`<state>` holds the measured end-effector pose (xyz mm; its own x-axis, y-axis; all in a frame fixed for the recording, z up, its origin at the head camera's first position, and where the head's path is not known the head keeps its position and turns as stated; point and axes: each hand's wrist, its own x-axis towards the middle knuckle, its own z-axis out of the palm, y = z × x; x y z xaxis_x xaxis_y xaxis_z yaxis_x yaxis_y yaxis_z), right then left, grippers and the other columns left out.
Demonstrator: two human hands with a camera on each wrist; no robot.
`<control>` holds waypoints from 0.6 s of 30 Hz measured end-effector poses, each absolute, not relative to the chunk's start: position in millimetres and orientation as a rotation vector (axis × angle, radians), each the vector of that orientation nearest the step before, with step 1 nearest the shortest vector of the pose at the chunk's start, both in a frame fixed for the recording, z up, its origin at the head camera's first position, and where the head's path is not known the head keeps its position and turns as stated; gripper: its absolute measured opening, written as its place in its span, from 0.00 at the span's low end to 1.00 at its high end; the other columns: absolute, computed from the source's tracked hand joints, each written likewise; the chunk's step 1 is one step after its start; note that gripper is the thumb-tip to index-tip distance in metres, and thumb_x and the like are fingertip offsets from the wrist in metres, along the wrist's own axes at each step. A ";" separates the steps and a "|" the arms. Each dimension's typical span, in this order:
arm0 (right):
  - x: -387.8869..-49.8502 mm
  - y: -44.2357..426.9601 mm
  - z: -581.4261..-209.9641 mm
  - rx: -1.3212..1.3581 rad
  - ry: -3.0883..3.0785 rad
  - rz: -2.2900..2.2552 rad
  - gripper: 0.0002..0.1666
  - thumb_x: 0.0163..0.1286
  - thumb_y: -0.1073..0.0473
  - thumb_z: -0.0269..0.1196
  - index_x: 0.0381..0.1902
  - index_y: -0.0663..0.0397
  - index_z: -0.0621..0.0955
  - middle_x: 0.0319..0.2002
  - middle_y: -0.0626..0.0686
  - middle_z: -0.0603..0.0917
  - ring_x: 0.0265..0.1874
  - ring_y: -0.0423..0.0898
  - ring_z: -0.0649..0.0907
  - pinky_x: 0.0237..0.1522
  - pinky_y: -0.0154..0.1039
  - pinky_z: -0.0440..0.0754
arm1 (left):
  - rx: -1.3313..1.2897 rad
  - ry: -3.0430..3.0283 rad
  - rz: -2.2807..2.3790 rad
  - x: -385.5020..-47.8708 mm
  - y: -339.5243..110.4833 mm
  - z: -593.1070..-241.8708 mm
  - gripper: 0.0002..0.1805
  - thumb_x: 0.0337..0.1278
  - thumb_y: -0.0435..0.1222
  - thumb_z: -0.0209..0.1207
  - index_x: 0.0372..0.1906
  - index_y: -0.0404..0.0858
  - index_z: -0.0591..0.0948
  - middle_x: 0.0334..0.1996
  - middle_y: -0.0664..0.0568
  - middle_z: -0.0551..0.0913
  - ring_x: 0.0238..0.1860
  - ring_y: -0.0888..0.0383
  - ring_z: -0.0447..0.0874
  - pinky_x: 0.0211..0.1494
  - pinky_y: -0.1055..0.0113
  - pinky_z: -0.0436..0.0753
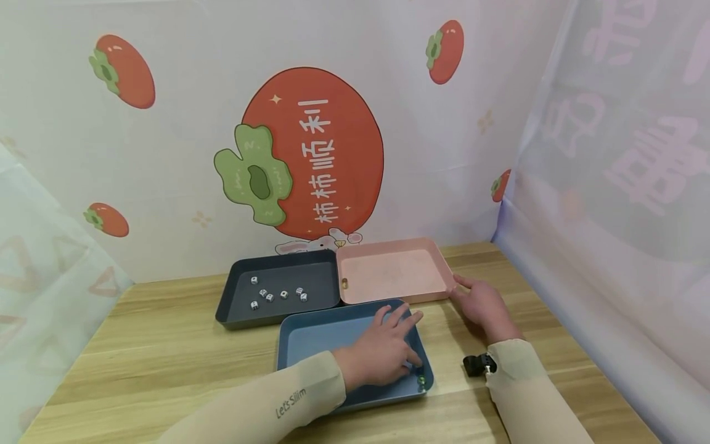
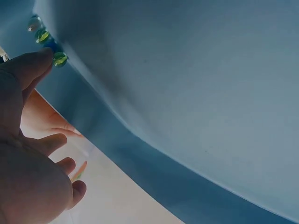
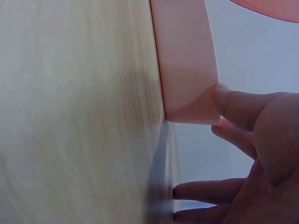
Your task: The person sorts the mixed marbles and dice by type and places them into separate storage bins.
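My left hand [image 1: 385, 348] reaches over the blue tray [image 1: 310, 317], its other fingers spread. In the left wrist view, its fingertips touch a blue marble [image 2: 52, 45] that they partly cover. The marble sits in a row along the tray wall, between two green-yellow marbles [image 2: 60, 59], with a pale clear one [image 2: 34, 23] at the end. My right hand [image 1: 482, 305] holds the near right corner of the pink tray [image 1: 396, 268] between thumb and a finger; its other fingers reach down to the table. One amber marble [image 1: 344, 283] lies at that tray's left wall.
Left of the pink tray, a dark grey tray [image 1: 238, 290] holds several white dice [image 1: 284, 295]. The three trays stand close together on a wooden table [image 1: 166, 357]. A printed cloth backdrop [image 1: 183, 154] hangs behind, with cloth sides left and right.
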<state>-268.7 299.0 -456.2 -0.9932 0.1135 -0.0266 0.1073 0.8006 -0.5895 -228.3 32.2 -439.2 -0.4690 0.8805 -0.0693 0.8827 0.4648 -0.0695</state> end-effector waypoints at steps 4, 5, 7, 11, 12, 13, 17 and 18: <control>-268.5 298.5 -455.9 -0.190 -2.972 0.978 0.31 0.78 0.48 0.53 0.73 0.56 0.68 0.65 0.73 0.68 0.63 0.72 0.68 0.61 0.65 0.66 | 1.624 2.692 -0.179 -227.9 34.3 -442.0 0.13 0.64 0.51 0.63 0.52 0.71 0.85 0.78 0.48 0.53 0.77 0.42 0.41 0.70 0.39 0.52; -268.4 298.3 -455.6 -0.188 -2.973 0.976 0.31 0.78 0.48 0.53 0.73 0.57 0.68 0.65 0.73 0.68 0.63 0.72 0.69 0.60 0.65 0.66 | 1.625 2.700 -0.181 -228.2 35.1 -442.8 0.13 0.65 0.51 0.63 0.52 0.70 0.85 0.78 0.48 0.53 0.77 0.42 0.41 0.70 0.39 0.52; -268.5 298.7 -455.3 -0.195 -2.971 0.979 0.31 0.78 0.48 0.53 0.73 0.56 0.68 0.65 0.73 0.68 0.63 0.72 0.69 0.61 0.65 0.66 | 1.619 2.717 -0.177 -228.5 36.0 -443.8 0.13 0.64 0.50 0.63 0.52 0.70 0.85 0.78 0.48 0.54 0.77 0.42 0.41 0.70 0.39 0.51; -268.0 298.7 -454.7 -0.190 -2.971 0.969 0.31 0.78 0.48 0.54 0.72 0.56 0.69 0.65 0.73 0.69 0.63 0.72 0.69 0.61 0.65 0.66 | 1.600 2.743 -0.180 -229.3 36.7 -444.9 0.12 0.64 0.50 0.63 0.50 0.70 0.86 0.77 0.48 0.55 0.77 0.43 0.41 0.70 0.39 0.52; -268.0 298.7 -454.7 -0.191 -2.969 0.969 0.31 0.78 0.48 0.54 0.72 0.56 0.69 0.65 0.73 0.69 0.63 0.72 0.69 0.61 0.64 0.66 | 1.593 2.747 -0.187 -229.6 36.5 -445.2 0.12 0.64 0.50 0.64 0.50 0.69 0.86 0.77 0.48 0.56 0.77 0.43 0.41 0.70 0.39 0.52; -267.7 298.5 -454.7 -0.190 -2.969 0.968 0.31 0.78 0.48 0.54 0.72 0.56 0.69 0.65 0.73 0.69 0.63 0.72 0.69 0.61 0.64 0.66 | 1.585 2.752 -0.193 -230.2 36.1 -445.6 0.12 0.63 0.50 0.64 0.50 0.69 0.86 0.77 0.48 0.56 0.77 0.43 0.41 0.70 0.38 0.52; -267.4 298.1 -455.3 -0.181 -2.970 0.958 0.31 0.77 0.47 0.54 0.72 0.57 0.69 0.65 0.74 0.69 0.63 0.72 0.69 0.61 0.64 0.66 | 1.526 2.782 -0.169 -234.7 30.8 -445.1 0.13 0.61 0.50 0.66 0.50 0.67 0.86 0.76 0.47 0.57 0.77 0.43 0.43 0.70 0.39 0.53; -267.4 297.9 -455.4 -0.178 -2.971 0.955 0.31 0.77 0.47 0.54 0.72 0.57 0.69 0.65 0.74 0.69 0.63 0.72 0.69 0.62 0.64 0.65 | 1.509 2.794 -0.154 -236.5 28.4 -444.1 0.13 0.60 0.50 0.66 0.50 0.66 0.86 0.76 0.47 0.57 0.77 0.43 0.44 0.70 0.38 0.53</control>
